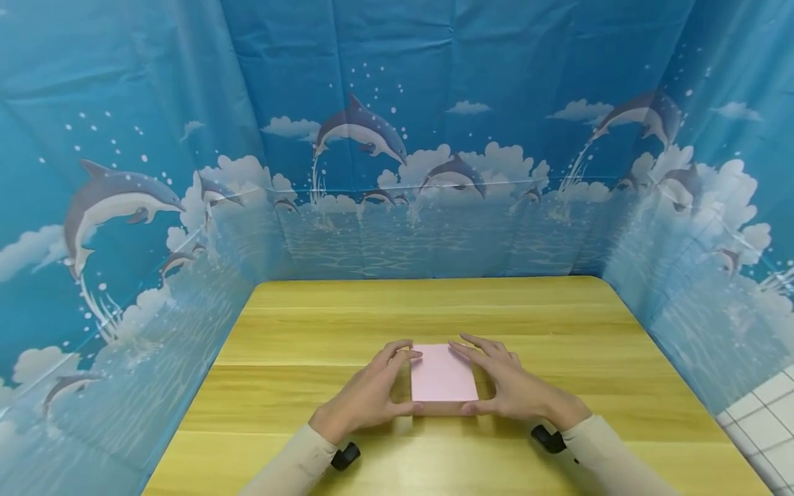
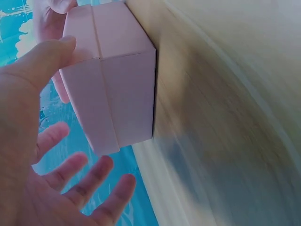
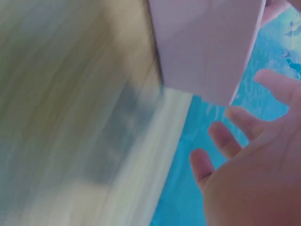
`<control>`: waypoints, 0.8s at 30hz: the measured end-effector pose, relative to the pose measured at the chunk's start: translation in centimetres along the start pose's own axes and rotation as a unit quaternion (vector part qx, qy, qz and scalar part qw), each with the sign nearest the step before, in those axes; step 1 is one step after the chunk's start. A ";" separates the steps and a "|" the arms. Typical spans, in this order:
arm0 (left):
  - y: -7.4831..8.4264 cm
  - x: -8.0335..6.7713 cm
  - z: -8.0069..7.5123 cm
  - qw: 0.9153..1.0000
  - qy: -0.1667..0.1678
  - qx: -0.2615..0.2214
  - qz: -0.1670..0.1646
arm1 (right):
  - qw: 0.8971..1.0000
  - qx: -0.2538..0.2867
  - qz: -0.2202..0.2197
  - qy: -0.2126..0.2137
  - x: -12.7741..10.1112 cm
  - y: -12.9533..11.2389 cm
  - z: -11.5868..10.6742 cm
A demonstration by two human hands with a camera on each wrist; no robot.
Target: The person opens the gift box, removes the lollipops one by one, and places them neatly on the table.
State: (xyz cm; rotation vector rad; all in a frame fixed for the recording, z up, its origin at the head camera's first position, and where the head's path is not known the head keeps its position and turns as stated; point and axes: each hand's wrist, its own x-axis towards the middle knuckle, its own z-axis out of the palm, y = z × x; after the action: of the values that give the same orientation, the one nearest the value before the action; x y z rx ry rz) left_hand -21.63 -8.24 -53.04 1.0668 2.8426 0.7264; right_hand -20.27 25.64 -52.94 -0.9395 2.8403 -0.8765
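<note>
Pale sleeves [image 1: 298, 460], left hand [image 1: 375, 387] and right hand [image 1: 517, 387], fingers [image 2: 91, 182] spread, pink box [image 1: 443, 373] between them, thumbs [image 2: 51, 55] at its near corners

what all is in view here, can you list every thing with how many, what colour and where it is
pink box: 1, pale pink, on the table between the hands
table: 1, yellow with wood grain, under the box
backdrop: sheet count unclear, blue, behind the table and along both sides
printed dolphins: many, grey and white, across the backdrop
printed clouds: many, white, around the dolphins
floor tiles: several, white, lower right of the head view
wrist devices: 2, black, one at each wrist
sleeves: 2, pale beige, one on each forearm
left hand: 1, bare, at the box's left side
right hand: 1, bare, at the box's right side
</note>
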 end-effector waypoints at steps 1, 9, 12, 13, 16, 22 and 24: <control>0.0 0.1 0.1 1.000 -0.001 -0.011 -0.003 | 1.000 0.007 0.001 -0.002 0.0 0.2 0.0; -0.5 0.5 0.9 0.994 -0.034 -0.103 -0.026 | 0.998 0.059 -0.006 -0.014 -0.1 1.2 0.6; -0.8 0.8 1.2 0.990 -0.045 -0.129 -0.030 | 0.996 0.081 0.003 -0.024 -0.1 1.3 0.6; -0.8 0.9 1.2 0.989 -0.047 -0.138 -0.031 | 0.996 0.085 0.005 -0.026 -0.1 1.3 0.6; -0.9 1.3 1.0 0.985 -0.051 -0.159 -0.031 | 0.995 0.092 0.011 -0.026 0.1 1.3 0.4; -1.2 1.3 0.8 0.975 -0.058 -0.209 -0.039 | 0.993 0.113 0.028 -0.023 0.2 1.1 0.3; -1.2 1.3 0.9 0.974 -0.057 -0.217 -0.038 | 0.993 0.115 0.031 -0.021 0.2 1.2 0.4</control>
State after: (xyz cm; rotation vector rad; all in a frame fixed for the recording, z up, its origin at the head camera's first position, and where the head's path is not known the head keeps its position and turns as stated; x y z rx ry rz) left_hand -23.18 -7.87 -54.21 0.8923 2.4449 1.1642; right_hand -20.96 26.13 -53.90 -0.8277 2.6448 -1.1307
